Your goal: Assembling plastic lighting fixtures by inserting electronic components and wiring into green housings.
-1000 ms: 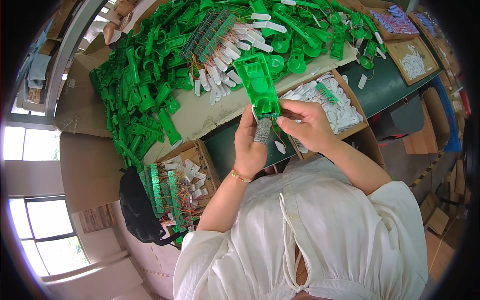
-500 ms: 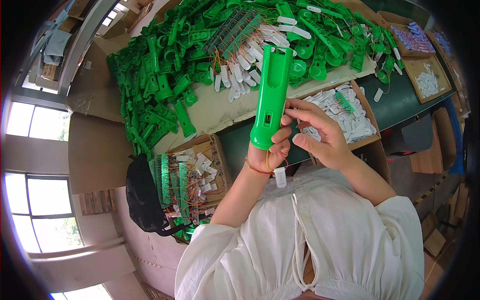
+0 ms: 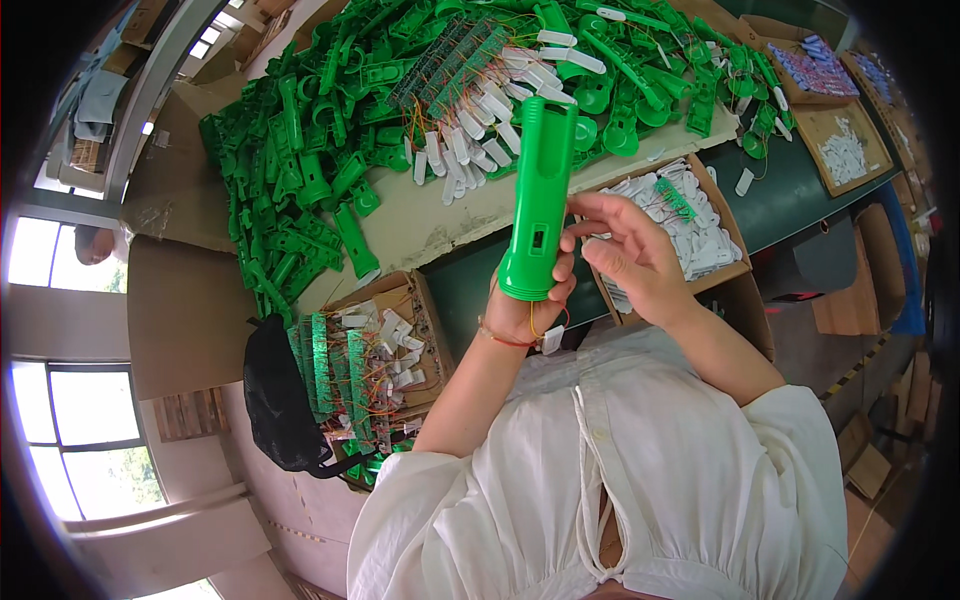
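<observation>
In front of my chest, my left hand (image 3: 535,310) is wrapped round the lower end of a green plastic flashlight housing (image 3: 540,200). The housing stands nearly upright, its long recess at the top and a small rectangular slot lower down. Red and yellow wires hang below it with a white plastic piece (image 3: 551,341) on their end. My right hand (image 3: 635,260) is at the housing's right side, thumb and fingers apart, fingertips close to its edge. Whether they touch it is hard to tell.
A large heap of green plastic housings (image 3: 300,160) covers the far table. Wired circuit boards (image 3: 455,65) with white pieces lie on it. An open carton (image 3: 430,320) of boards stands left, beside a black mesh bag (image 3: 285,400). A box (image 3: 735,230) of white parts stands right.
The housing has stayed in my left hand and turned slightly. The dangling white piece has swung up and left. My right hand has shifted slightly, its fingers a little more curled.
</observation>
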The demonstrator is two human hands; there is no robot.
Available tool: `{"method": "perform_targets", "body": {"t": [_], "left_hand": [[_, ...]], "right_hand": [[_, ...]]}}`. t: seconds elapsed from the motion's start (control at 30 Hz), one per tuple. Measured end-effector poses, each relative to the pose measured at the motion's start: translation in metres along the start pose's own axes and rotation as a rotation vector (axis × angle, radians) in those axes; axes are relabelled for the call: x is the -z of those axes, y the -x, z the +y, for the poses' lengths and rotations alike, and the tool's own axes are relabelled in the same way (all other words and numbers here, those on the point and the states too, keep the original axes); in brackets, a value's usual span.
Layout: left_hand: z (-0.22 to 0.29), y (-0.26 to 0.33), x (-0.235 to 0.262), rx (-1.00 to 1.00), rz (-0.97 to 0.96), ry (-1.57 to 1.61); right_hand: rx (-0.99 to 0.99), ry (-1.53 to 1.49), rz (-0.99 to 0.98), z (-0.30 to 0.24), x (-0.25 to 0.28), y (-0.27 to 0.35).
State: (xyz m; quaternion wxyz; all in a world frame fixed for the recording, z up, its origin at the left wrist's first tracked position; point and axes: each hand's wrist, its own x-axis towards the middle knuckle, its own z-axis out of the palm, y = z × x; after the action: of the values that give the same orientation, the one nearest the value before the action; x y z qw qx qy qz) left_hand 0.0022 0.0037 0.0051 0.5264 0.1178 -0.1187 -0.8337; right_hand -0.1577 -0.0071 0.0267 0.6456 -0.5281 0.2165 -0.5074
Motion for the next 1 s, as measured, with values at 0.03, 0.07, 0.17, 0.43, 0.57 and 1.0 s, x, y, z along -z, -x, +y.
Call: {"method": "perform_targets", "body": {"t": [0.03,0.07,0.17,0.43,0.57,1.0], "left_hand": [[0.000,-0.001,0.001,-0.021,-0.031,-0.145],[-0.005,0.001,-0.002,-0.116,0.084,-0.486],[-0.016,0.006,-0.012,-0.358,0.045,-1.421],[0.203,0.037,0.079,-0.597,0.918,-2.261],[0.258,0.062,0.123,0.196,1.300,-2.355],[0.241,0.058,0.092,-0.327,0.826,-1.120]], "right_hand": [[-0.005,0.001,0.001,0.001,-0.002,0.000],[-0.038,-0.045,0.076,0.002,-0.004,0.000],[-0.093,-0.035,0.169,0.001,0.006,0.003],[-0.645,0.224,-0.137,-0.102,0.105,0.083],[-0.695,0.790,-0.334,-0.103,0.151,0.108],[-0.157,1.348,0.059,-0.024,0.122,0.065]]}}
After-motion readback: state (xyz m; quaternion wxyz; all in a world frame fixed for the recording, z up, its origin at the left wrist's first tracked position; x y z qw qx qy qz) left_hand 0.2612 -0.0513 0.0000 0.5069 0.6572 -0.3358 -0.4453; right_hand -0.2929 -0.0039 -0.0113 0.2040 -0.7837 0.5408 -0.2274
